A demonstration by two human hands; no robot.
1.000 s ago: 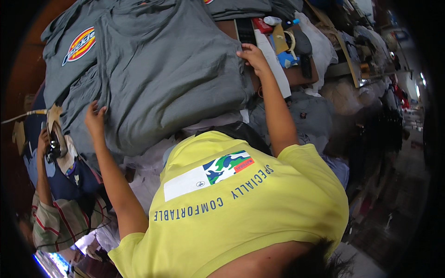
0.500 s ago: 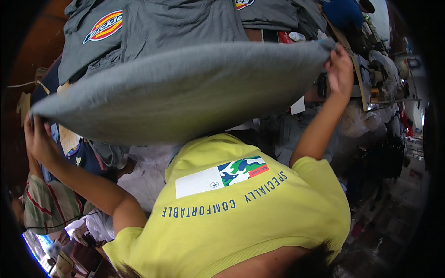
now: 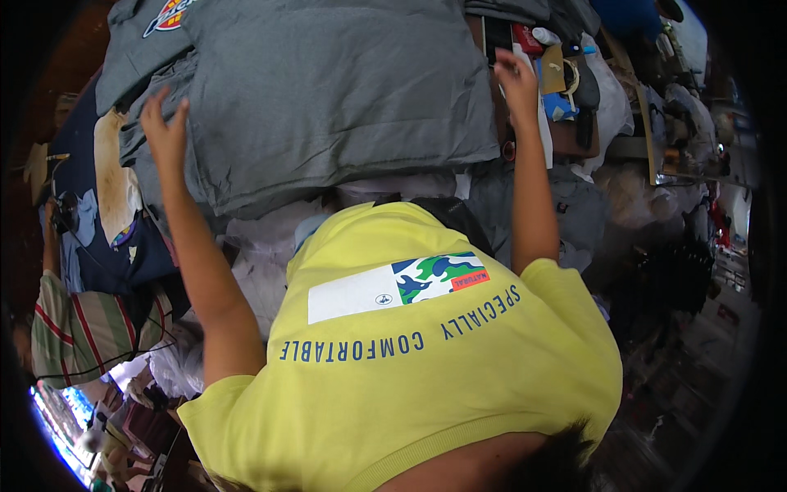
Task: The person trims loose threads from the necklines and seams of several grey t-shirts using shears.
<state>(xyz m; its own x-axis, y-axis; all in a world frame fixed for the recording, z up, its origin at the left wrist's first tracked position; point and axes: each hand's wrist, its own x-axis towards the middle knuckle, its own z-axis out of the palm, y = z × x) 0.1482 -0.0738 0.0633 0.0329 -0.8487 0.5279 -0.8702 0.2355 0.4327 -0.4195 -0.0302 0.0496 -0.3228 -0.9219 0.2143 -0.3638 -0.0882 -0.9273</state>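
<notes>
A grey T-shirt (image 3: 344, 90) lies spread over other grey garments in front of me, with a few creases and its lower edge toward my body. At its left side my left hand (image 3: 166, 131) is raised with the thumb and fingers apart, and nothing is in it. Off the right edge of the T-shirt, my right hand (image 3: 516, 78) is lifted with its fingers loosely bent and apart, also holding nothing. Farther left, another grey T-shirt (image 3: 135, 61) shows part of a red and yellow printed badge.
Right of the garments are a white bottle (image 3: 545, 36), a tan card (image 3: 552, 70) and a black object (image 3: 585, 119). At the left a co-worker's striped sleeve (image 3: 90, 328) reaches beside dark blue cloth (image 3: 152, 246). Translucent plastic (image 3: 254, 271) lies near my left arm.
The grey T-shirt, held up and billowing between both my hands before, has come down flat. Both hands have let go; the left moved right and up, the right moved left.
</notes>
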